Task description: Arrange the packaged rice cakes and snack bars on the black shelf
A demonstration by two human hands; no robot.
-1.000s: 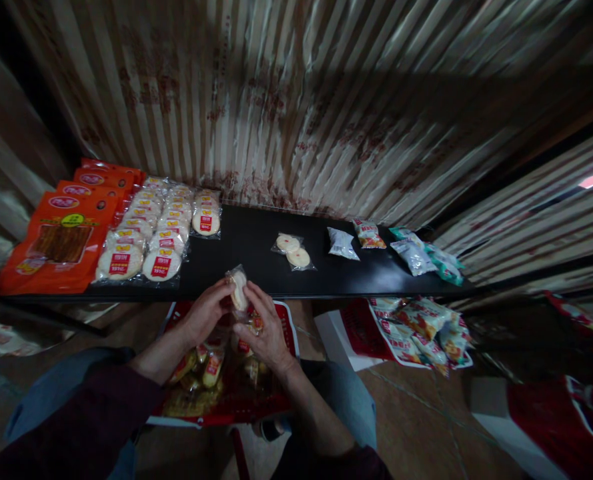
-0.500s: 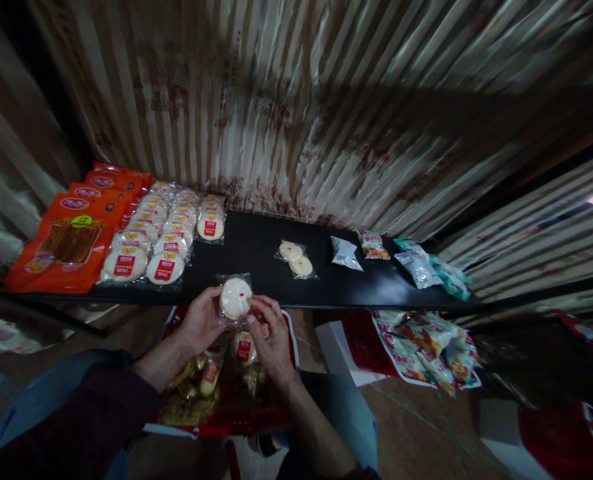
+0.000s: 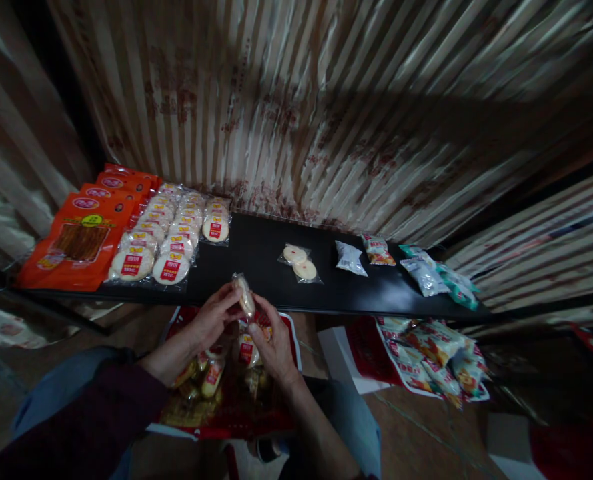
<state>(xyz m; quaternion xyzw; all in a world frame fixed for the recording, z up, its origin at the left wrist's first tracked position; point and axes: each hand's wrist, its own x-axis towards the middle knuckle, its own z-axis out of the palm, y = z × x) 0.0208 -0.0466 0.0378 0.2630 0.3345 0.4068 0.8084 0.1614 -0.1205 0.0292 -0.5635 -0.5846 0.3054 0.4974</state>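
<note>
"Where is the wrapped cracker (image 3: 247, 298)?"

"Between the two hands, near the front edge of the black shelf (image 3: 249, 250). It's turned almost edge-on, in clear film."

"And how are the hands set?"

"Both are narrowed on it. The left hand (image 3: 216, 317) pinches it from the left, and the right hand (image 3: 275, 339) has it from the right, thumb low down."

"What's underneath them?"

"A red basket (image 3: 297, 343) with a white rim. It holds gold-coloured packets (image 3: 196, 403) and some more wrapped pieces with red labels."

"What about the shelf, beyond the hands?"

"Ahead and to the left are overlapping rows of crackers (image 3: 171, 243), two long and one short, in clear wrappers with red labels. Left of those lie large orange bags (image 3: 83, 243)."

"And ahead to the right?"

"Nearest is a pair of crackers (image 3: 300, 264), partly overlapping. Farther right come a silvery packet (image 3: 350, 258), a red-and-white packet (image 3: 377, 250) and a group of green and silvery packets (image 3: 439, 277)."

"Anything lower on that side?"

"Well to the right of the right hand, below the shelf, a second basket (image 3: 369, 350) is heaped with colourful bags (image 3: 433, 353). Behind the shelf hangs a striped, pleated curtain (image 3: 296, 100)."
</note>
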